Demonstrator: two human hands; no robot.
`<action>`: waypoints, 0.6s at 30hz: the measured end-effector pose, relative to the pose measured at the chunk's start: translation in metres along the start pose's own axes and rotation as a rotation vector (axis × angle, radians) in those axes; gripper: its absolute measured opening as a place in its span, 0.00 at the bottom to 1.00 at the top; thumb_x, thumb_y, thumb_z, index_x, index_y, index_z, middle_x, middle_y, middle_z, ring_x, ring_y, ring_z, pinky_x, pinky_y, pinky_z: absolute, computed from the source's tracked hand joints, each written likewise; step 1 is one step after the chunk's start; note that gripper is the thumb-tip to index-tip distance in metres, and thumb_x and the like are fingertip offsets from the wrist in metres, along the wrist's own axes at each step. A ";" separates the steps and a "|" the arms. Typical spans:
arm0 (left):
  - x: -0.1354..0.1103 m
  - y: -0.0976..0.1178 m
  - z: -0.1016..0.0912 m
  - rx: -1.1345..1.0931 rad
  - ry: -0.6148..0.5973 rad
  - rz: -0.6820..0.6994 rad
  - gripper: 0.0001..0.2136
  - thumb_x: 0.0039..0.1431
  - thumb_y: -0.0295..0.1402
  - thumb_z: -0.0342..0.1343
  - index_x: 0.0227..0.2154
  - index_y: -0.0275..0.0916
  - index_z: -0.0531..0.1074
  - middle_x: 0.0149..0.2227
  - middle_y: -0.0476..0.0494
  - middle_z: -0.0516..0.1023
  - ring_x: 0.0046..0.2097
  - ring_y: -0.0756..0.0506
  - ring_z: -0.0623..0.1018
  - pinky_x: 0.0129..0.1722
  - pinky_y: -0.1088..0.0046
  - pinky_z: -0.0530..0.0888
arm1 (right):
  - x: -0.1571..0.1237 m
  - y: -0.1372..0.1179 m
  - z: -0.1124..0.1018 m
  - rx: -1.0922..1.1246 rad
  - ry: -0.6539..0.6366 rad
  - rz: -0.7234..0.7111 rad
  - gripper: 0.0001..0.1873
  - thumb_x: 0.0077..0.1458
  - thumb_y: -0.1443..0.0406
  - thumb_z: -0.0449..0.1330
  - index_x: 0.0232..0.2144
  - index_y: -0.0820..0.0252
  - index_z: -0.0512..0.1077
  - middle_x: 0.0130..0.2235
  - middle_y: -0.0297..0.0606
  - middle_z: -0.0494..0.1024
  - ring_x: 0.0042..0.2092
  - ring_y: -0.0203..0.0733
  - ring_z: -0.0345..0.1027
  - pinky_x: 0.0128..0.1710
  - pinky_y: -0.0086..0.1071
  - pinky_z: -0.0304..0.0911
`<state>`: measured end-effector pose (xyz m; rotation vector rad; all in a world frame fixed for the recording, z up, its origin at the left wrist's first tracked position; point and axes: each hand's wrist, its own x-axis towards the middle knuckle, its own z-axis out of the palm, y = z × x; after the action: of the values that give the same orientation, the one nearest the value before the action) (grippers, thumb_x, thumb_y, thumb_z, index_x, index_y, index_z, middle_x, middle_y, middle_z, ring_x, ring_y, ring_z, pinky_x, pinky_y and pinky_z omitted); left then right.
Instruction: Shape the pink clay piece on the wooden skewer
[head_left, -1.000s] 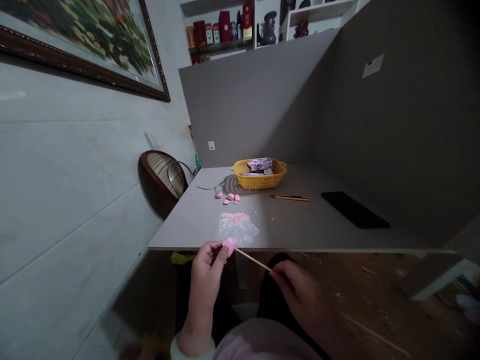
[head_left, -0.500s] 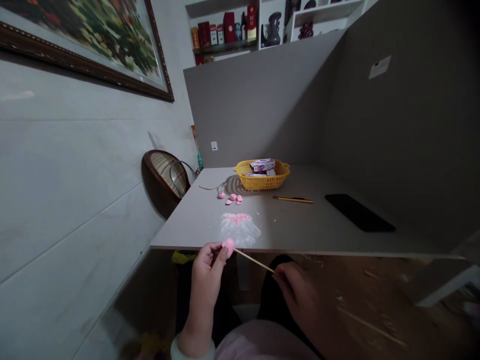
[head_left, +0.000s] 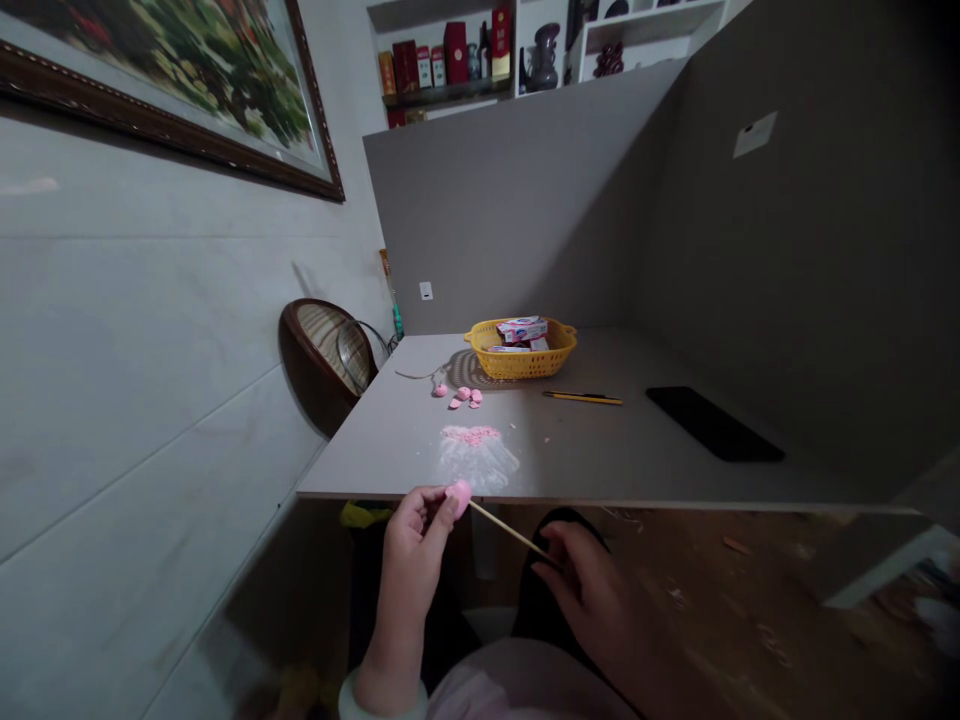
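Pinched in the fingertips of my left hand (head_left: pixel 420 530) is a small pink lump (head_left: pixel 458 496), smooth and roundish, just in front of the table edge. A thin wooden stick (head_left: pixel 504 527) runs from this lump down to the right. My right hand (head_left: pixel 589 580) is loosely curled around the stick's other end, thumb and fingers slightly parted; shadow obscures the exact contact. Several pink pieces (head_left: pixel 465 394) lie on the table beyond. Nearer the edge, pink crumbs (head_left: pixel 471 435) lie at the top of a smear of white powder (head_left: pixel 480 465).
A yellow basket (head_left: pixel 521 367) with small printed boxes stands at the back of the grey table (head_left: pixel 360 470). To its right lie a pencil-like yellow and black stick (head_left: pixel 583 398) and a flat black object (head_left: pixel 712 424). Grey panels (head_left: pixel 510 220) rise behind and at the right.
My right hand's fingers have loosened and parted around the stick's end, shifting slightly left. My left hand keeps its pinch on the pink lump. The view has shifted slightly.
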<state>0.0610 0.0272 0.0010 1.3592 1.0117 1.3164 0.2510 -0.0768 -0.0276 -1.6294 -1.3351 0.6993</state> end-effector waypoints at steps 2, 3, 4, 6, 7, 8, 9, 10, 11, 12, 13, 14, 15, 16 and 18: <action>0.000 -0.001 0.000 -0.006 0.007 0.000 0.15 0.54 0.46 0.66 0.34 0.37 0.79 0.31 0.44 0.82 0.34 0.45 0.78 0.37 0.73 0.73 | 0.000 0.000 -0.003 -0.099 0.081 -0.049 0.13 0.60 0.53 0.53 0.34 0.54 0.70 0.40 0.42 0.76 0.43 0.49 0.67 0.46 0.43 0.58; 0.001 0.000 0.000 -0.007 0.001 0.008 0.15 0.55 0.46 0.66 0.34 0.37 0.79 0.32 0.44 0.82 0.35 0.46 0.78 0.37 0.73 0.73 | 0.001 0.000 -0.005 -0.092 0.051 -0.032 0.14 0.61 0.53 0.53 0.31 0.54 0.69 0.38 0.41 0.75 0.41 0.49 0.67 0.45 0.42 0.59; 0.001 0.001 -0.001 -0.006 -0.011 0.018 0.15 0.55 0.45 0.66 0.34 0.37 0.79 0.32 0.44 0.82 0.35 0.45 0.78 0.37 0.72 0.74 | 0.003 0.000 -0.007 -0.068 -0.003 -0.007 0.15 0.60 0.52 0.53 0.29 0.54 0.68 0.34 0.40 0.75 0.38 0.47 0.67 0.42 0.40 0.60; 0.000 0.004 -0.002 0.001 -0.051 0.039 0.14 0.56 0.45 0.66 0.34 0.37 0.80 0.33 0.44 0.82 0.36 0.45 0.79 0.39 0.72 0.74 | 0.007 0.000 -0.011 -0.014 -0.138 0.052 0.17 0.59 0.50 0.55 0.27 0.54 0.68 0.26 0.34 0.72 0.28 0.40 0.65 0.31 0.34 0.61; 0.000 0.006 -0.002 0.005 -0.075 0.047 0.13 0.57 0.44 0.65 0.34 0.38 0.80 0.33 0.44 0.83 0.37 0.45 0.79 0.40 0.72 0.74 | 0.009 0.000 -0.012 0.016 -0.214 0.086 0.19 0.58 0.48 0.55 0.26 0.54 0.69 0.22 0.31 0.70 0.22 0.37 0.61 0.25 0.31 0.58; 0.000 0.007 -0.003 0.009 -0.101 0.052 0.13 0.57 0.43 0.65 0.34 0.38 0.80 0.34 0.44 0.83 0.37 0.45 0.80 0.40 0.72 0.74 | 0.011 0.000 -0.012 0.043 -0.283 0.118 0.21 0.58 0.46 0.54 0.25 0.55 0.70 0.19 0.29 0.67 0.18 0.35 0.55 0.20 0.30 0.54; -0.001 0.008 -0.003 0.014 -0.121 0.054 0.12 0.57 0.43 0.66 0.34 0.38 0.80 0.35 0.44 0.83 0.38 0.44 0.80 0.41 0.72 0.74 | 0.012 0.000 -0.011 0.065 -0.339 0.147 0.23 0.58 0.45 0.52 0.25 0.55 0.70 0.17 0.27 0.64 0.15 0.33 0.50 0.17 0.29 0.51; -0.001 0.008 -0.003 0.020 -0.132 0.053 0.12 0.57 0.42 0.66 0.34 0.38 0.80 0.35 0.44 0.83 0.38 0.44 0.80 0.41 0.71 0.74 | 0.012 0.000 -0.010 0.080 -0.376 0.170 0.24 0.59 0.45 0.50 0.26 0.56 0.71 0.16 0.26 0.63 0.14 0.32 0.47 0.15 0.29 0.48; -0.001 0.008 -0.002 0.026 -0.133 0.048 0.12 0.57 0.42 0.66 0.34 0.38 0.80 0.35 0.43 0.83 0.38 0.44 0.80 0.41 0.71 0.75 | 0.011 0.000 -0.009 0.089 -0.393 0.187 0.25 0.59 0.45 0.48 0.27 0.56 0.71 0.16 0.26 0.63 0.13 0.32 0.47 0.14 0.29 0.47; -0.001 0.007 -0.002 0.030 -0.123 0.041 0.12 0.56 0.42 0.66 0.34 0.38 0.80 0.35 0.43 0.83 0.38 0.44 0.80 0.41 0.71 0.75 | 0.010 -0.001 -0.008 0.092 -0.392 0.198 0.25 0.60 0.46 0.47 0.28 0.57 0.71 0.17 0.27 0.65 0.14 0.33 0.48 0.15 0.29 0.48; 0.000 0.006 -0.001 0.028 -0.103 0.034 0.12 0.56 0.43 0.66 0.34 0.38 0.80 0.34 0.43 0.83 0.38 0.44 0.80 0.41 0.71 0.75 | 0.008 -0.001 -0.007 0.088 -0.374 0.202 0.25 0.62 0.46 0.46 0.30 0.57 0.72 0.20 0.29 0.68 0.16 0.33 0.53 0.17 0.29 0.50; 0.000 0.004 0.000 0.022 -0.080 0.026 0.13 0.55 0.43 0.66 0.33 0.37 0.80 0.34 0.43 0.83 0.38 0.44 0.80 0.40 0.71 0.75 | 0.005 -0.001 -0.006 0.070 -0.330 0.188 0.24 0.62 0.48 0.47 0.32 0.57 0.72 0.23 0.32 0.72 0.19 0.35 0.59 0.20 0.30 0.55; 0.000 0.003 0.001 0.011 -0.056 0.017 0.13 0.55 0.44 0.66 0.33 0.37 0.80 0.34 0.43 0.83 0.37 0.44 0.79 0.39 0.71 0.75 | 0.002 -0.001 -0.006 0.033 -0.254 0.153 0.21 0.63 0.49 0.49 0.36 0.57 0.73 0.29 0.36 0.75 0.25 0.38 0.66 0.26 0.31 0.61; 0.001 0.002 0.002 -0.001 -0.037 0.006 0.14 0.55 0.44 0.66 0.34 0.37 0.80 0.33 0.43 0.82 0.36 0.44 0.79 0.38 0.71 0.75 | 0.000 -0.001 -0.007 -0.019 -0.156 0.100 0.19 0.62 0.51 0.51 0.39 0.57 0.73 0.34 0.39 0.78 0.32 0.41 0.71 0.34 0.34 0.64; 0.001 0.000 0.003 -0.017 -0.010 -0.020 0.15 0.54 0.45 0.66 0.34 0.37 0.79 0.33 0.43 0.82 0.35 0.45 0.78 0.36 0.72 0.74 | -0.005 0.000 -0.010 -0.137 0.017 -0.028 0.15 0.63 0.55 0.52 0.43 0.56 0.72 0.41 0.43 0.79 0.42 0.47 0.73 0.44 0.41 0.64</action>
<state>0.0641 0.0282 0.0011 1.3385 1.0023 1.2996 0.2581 -0.0842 -0.0233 -1.7175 -1.4174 0.5861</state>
